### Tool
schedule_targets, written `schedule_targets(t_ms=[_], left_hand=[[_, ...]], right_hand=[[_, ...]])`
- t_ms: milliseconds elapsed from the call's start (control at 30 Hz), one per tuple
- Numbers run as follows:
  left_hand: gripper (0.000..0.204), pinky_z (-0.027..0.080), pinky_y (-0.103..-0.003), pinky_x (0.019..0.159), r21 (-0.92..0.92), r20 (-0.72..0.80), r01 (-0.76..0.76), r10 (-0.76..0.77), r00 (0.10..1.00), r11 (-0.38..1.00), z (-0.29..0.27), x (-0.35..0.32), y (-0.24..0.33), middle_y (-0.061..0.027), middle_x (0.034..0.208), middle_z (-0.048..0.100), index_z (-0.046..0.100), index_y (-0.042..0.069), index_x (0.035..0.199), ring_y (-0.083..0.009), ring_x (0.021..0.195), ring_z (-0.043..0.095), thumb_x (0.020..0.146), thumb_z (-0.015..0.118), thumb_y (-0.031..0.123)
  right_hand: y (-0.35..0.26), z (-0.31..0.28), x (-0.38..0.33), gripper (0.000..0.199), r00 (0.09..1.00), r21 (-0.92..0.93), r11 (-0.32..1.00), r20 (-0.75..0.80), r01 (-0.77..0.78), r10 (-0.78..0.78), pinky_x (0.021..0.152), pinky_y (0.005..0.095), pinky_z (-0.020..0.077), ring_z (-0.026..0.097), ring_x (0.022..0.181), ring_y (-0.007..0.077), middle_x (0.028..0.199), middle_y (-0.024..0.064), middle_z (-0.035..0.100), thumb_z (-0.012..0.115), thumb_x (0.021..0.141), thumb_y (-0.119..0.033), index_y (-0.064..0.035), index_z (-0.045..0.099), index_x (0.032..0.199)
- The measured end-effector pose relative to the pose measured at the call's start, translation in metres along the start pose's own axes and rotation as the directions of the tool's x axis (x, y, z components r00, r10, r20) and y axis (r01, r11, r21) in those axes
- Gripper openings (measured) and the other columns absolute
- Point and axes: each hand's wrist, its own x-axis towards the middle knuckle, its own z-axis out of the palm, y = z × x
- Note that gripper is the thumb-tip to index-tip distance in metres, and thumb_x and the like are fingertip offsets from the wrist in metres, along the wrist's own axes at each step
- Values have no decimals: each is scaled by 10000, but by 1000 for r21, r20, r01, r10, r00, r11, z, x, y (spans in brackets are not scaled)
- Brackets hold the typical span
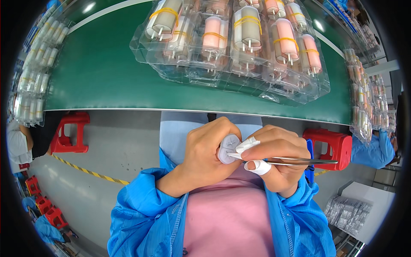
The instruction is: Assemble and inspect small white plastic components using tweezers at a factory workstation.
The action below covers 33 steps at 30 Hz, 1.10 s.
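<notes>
My left hand (205, 147) is closed around a pale grey-lavender double-round piece (230, 147), its end face turned toward my right hand. Most of that piece's body is hidden by my fingers. In my right hand (282, 154), metal tweezers (295, 161) are pinched between thumb and fingers. Their tips meet the face of the grey piece, at its lower round; whether they grip anything there is too small to tell. White wraps (258, 167) cover the tips of my right thumb and a finger. Both hands are held over my lap, in front of the table edge.
A green-topped table (98, 85) lies ahead. On it, clear plastic trays (188, 77) hold pink, grey and white paired cylinders with yellow rubber bands. More filled trays (32, 94) stand at the far left and right. Red stools (72, 132) flank me; co-workers in blue sit at the sides.
</notes>
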Motion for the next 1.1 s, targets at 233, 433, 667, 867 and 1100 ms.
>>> schedule_targets(t_ms=[233,433,667,867,1100], left_hand=[[265,419,-322,490,-32,-1,15,-15,1000,999,0,0,-2,-84,691,541,544,44,772,-245,576,569,606,747,2],[270,423,-321,492,-9,5,17,-17,1000,1000,-1,0,-3,-86,696,546,546,43,778,-245,579,573,598,743,0],[269,425,-321,491,1,1,18,-18,1000,1000,0,-1,-3,-84,692,547,547,45,780,-245,574,575,601,744,7],[269,429,-330,491,46,14,14,-15,1000,999,0,-1,-3,-82,696,554,545,50,776,-256,578,583,607,752,27],[286,440,-355,508,144,16,-5,3,1000,990,2,-3,-10,-88,708,558,538,56,786,-286,606,588,585,741,40]], right_hand=[[-1,-2,4,169,999,-23,1000,39,17,-16,603,310,529,658,661,272,761,139,666,734,655,-11,10,687,815],[1,-1,2,171,1000,11,1000,7,-3,3,612,306,534,666,674,264,773,136,674,727,658,-4,12,694,824],[-1,0,2,169,1000,1,1000,-1,-25,25,605,299,529,663,668,256,766,134,673,722,656,-10,12,695,822],[2,-1,3,145,999,-24,1000,28,-14,15,568,289,508,645,637,249,752,129,665,716,664,-14,2,687,806],[0,3,4,171,999,-141,990,47,20,-14,536,299,488,624,617,252,733,116,646,732,653,-24,-19,680,817]])
